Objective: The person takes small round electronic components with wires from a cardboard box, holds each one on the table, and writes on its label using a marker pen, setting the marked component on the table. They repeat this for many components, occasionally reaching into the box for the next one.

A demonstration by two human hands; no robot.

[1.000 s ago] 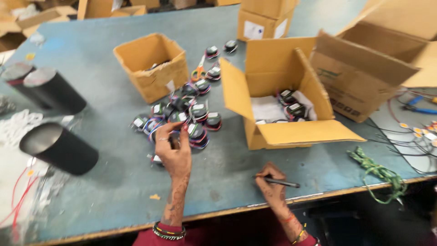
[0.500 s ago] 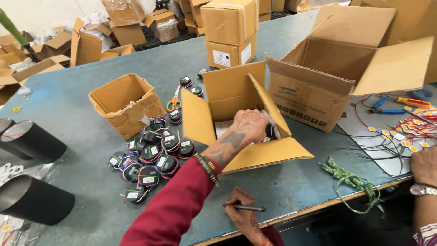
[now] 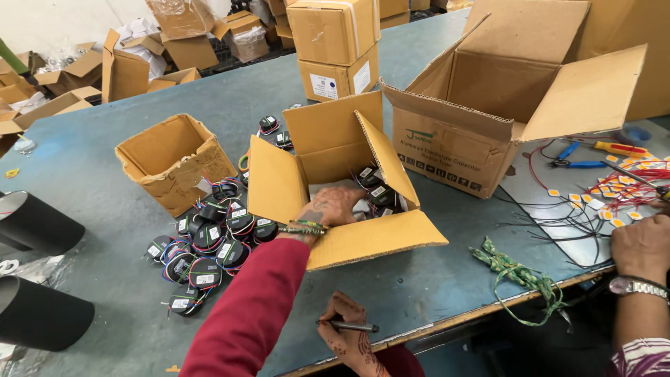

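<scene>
The left hand (image 3: 333,207) is reached into the open brown cardboard box (image 3: 279,183), seemingly closed on a small black wound coil (image 3: 383,197); a dark slim pen (image 3: 349,326) is gripped by the right hand (image 3: 351,336).

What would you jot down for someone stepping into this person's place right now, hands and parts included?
Left hand: reaching inside the open middle box, resting among the black wired parts in it; whether its fingers grip one cannot be told.
Right hand: at the near table edge, holding a pen.
Loose pile of the same parts lies on the blue table, left of that box.
Done: several parts already in the box.
Left: the pile still outside it.
A co-worker's hand is at the wires on the right.
</scene>
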